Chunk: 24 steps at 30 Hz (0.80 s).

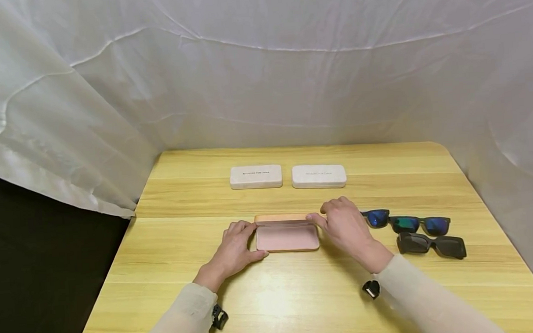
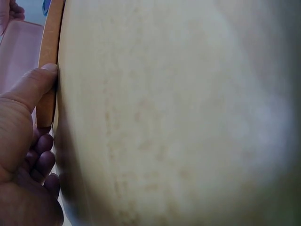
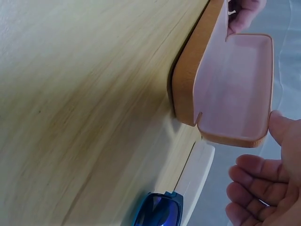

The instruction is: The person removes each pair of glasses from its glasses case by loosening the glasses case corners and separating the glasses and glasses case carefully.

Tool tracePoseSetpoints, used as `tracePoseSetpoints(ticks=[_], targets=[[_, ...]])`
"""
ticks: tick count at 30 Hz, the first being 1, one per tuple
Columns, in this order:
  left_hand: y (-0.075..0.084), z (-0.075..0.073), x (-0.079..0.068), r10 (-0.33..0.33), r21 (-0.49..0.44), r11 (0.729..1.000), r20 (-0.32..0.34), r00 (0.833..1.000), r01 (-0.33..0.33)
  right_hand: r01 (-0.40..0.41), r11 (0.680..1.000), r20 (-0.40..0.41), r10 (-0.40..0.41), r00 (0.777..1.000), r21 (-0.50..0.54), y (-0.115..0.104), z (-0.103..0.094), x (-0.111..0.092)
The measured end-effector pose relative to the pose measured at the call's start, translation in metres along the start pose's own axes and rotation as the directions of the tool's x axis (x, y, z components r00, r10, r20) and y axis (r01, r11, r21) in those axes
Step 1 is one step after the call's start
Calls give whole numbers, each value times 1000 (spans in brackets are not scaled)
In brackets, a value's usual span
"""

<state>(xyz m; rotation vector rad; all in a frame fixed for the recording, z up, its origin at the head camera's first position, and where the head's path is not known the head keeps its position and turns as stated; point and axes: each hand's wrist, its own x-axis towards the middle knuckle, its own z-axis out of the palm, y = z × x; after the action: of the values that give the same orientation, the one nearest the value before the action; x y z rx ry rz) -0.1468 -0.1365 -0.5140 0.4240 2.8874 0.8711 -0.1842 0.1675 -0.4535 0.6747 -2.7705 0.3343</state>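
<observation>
Fingertips of the left hand (image 1: 233, 250) and right hand (image 1: 343, 226) are pinching the ends of the open pink glasses case (image 1: 287, 236), probably light and rigid, lying just left of the sunglasses (image 1: 406, 223).

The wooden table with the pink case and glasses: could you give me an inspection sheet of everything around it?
Surface: light wooden table, plank grain.
Job's things: open pink glasses case with tan shell, nothing inside.
Clutter: two closed white cases at the back; blue-lens sunglasses and dark-lens sunglasses on the right.
Grips: left hand holds the case's left end; right hand holds the lid's right edge.
Cables: nothing seen; black wrist devices.
Surroundings: white draped sheet.
</observation>
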Motion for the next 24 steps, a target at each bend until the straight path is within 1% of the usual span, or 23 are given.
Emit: tracePoseSetpoints(ticks=[6, 15, 18, 24], targets=[[0, 0, 0, 1, 0, 1000, 4, 1000, -1, 14, 1000, -8, -14, 1000, 27, -3, 1, 1], [0, 1, 1, -4, 1, 1000, 6, 1000, 4, 70, 993, -37, -66, 997, 91, -9, 3, 3], [0, 1, 1, -5, -2, 1000, 8, 1000, 5, 93, 992, -54, -89, 995, 80, -10, 4, 2], [-1, 1, 1, -6, 4, 1000, 7, 1000, 6, 131, 991, -80, -129, 988, 18, -12, 5, 2]])
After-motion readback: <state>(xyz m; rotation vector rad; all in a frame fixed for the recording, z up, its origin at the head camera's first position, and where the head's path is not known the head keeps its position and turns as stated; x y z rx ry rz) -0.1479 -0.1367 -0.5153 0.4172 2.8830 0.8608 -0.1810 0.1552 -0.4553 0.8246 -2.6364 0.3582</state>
